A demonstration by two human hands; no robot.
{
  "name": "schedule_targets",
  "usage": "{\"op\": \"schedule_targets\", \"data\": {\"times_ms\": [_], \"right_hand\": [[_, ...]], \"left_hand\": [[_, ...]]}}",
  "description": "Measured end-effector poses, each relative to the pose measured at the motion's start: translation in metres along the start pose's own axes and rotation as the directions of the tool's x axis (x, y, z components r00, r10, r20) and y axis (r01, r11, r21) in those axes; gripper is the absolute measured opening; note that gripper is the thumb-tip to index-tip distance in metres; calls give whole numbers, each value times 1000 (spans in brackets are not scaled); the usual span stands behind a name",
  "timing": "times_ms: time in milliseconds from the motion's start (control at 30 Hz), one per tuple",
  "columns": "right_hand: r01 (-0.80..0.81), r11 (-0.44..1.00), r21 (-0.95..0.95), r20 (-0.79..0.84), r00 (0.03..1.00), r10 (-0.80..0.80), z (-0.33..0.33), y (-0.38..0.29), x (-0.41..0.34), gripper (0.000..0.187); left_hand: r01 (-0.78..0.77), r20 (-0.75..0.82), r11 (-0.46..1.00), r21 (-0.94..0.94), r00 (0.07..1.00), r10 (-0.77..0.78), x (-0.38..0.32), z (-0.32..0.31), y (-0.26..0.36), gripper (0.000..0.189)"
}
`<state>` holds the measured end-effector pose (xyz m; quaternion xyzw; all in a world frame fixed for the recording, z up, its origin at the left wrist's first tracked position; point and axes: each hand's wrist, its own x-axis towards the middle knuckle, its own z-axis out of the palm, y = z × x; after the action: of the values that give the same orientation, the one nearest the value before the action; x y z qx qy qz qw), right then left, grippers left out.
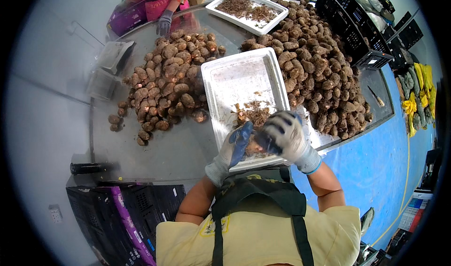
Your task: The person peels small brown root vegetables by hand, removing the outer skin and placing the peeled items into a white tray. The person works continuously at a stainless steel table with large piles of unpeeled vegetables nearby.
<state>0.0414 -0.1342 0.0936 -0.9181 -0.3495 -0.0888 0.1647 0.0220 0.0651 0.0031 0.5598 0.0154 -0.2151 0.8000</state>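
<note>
My left hand point(234, 146), in a white glove with blue coating, is over the near end of a white plastic tray point(208, 86). Its thumb points up, against what looks like a brown taro corm point(255, 147) with a pinkish patch, mostly hidden. My right hand point(287, 134), gloved alike, curls close beside it and is motion-blurred; whatever its fingers hold cannot be made out. Fibrous brown peelings point(255, 112) lie in the tray beyond my hands. Left of the tray spreads a pile of trimmed taro corms point(169, 83). A larger heap of hairy corms point(313, 61) is on the right.
A second white tray point(213, 7) with peelings sits at the far side. Black crates point(352, 30) stand behind the right heap, and a knife point(376, 96) lies at the table's right edge. Across the metal table point(176, 153), another person's gloved hand point(164, 23) rests near the left pile.
</note>
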Motion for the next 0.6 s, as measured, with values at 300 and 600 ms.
{"op": "schedule_targets", "data": {"times_ms": [300, 600], "right_hand": [[-391, 804, 448, -19, 895, 446, 26, 15, -23, 57], [-52, 973, 223, -149, 985, 87, 30, -11, -19, 51]], "left_hand": [[-117, -2, 991, 59, 993, 117, -5, -3, 3, 77], [-235, -40, 969, -78, 972, 233, 3, 1, -17, 50]]}}
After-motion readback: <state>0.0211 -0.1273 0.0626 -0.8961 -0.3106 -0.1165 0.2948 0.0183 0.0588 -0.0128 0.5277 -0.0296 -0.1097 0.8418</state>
